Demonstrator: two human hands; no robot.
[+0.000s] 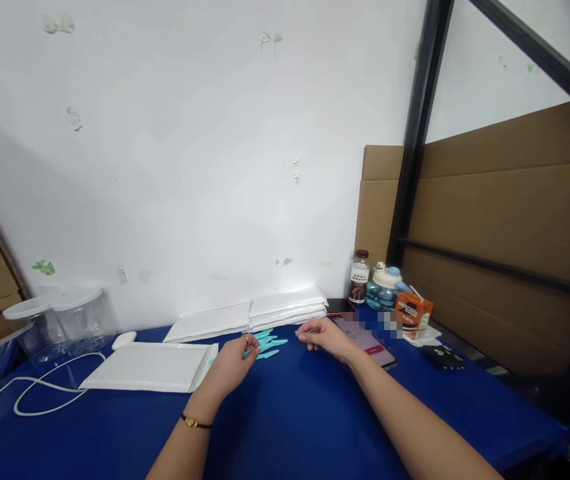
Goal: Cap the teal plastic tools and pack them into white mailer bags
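My left hand (235,365) is closed, thumb and fingers together on a slim turquoise eyebrow razor (249,351). More turquoise eyebrow razors (272,344) lie fanned out on the blue table just beyond its fingertips. My right hand (325,337) pinches a small, pale, see-through piece (299,333) between thumb and forefinger; its kind is too small to make out. A white padded envelope (147,367) lies flat to the left of my left hand. Behind both hands, stacked white padded envelopes (289,308) rest near the wall.
Right of my right hand lie a phone (365,341) with a lit screen and a second dark phone (341,306). A bottle (359,277), a blue jug (383,290) and an orange carton (415,315) stand behind. Clear tubs (82,323) and a white cable (39,413) are at left.
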